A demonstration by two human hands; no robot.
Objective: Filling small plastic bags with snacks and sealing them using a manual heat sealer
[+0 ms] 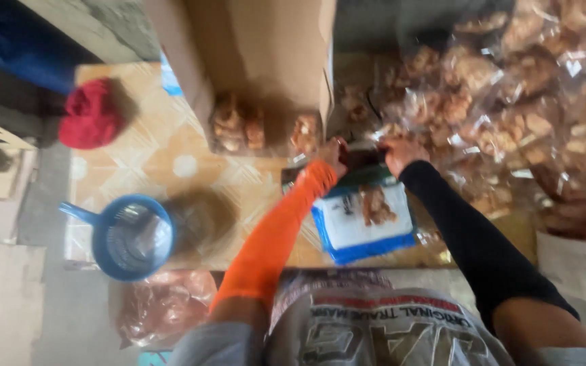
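My left hand (pixel 331 153), in an orange sleeve, and my right hand (pixel 399 152), in a black sleeve, reach forward and both grip a small dark object (pixel 363 158) between them. The picture is blurred, so I cannot tell what the dark object is. Just below the hands lies a white and blue packet (pixel 364 224) with brown snack pieces on it. An open cardboard box (pixel 259 61) stands just beyond my left hand, with clear bags of brown snacks (pixel 239 125) inside.
A large heap of clear bags of brown fried snacks (pixel 510 102) fills the right side. A blue scoop with a handle (pixel 130 237) sits on the patterned mat (pixel 171 163) at left. A red cloth (pixel 89 115) lies farther left. Another snack bag (pixel 164 305) lies near my knee.
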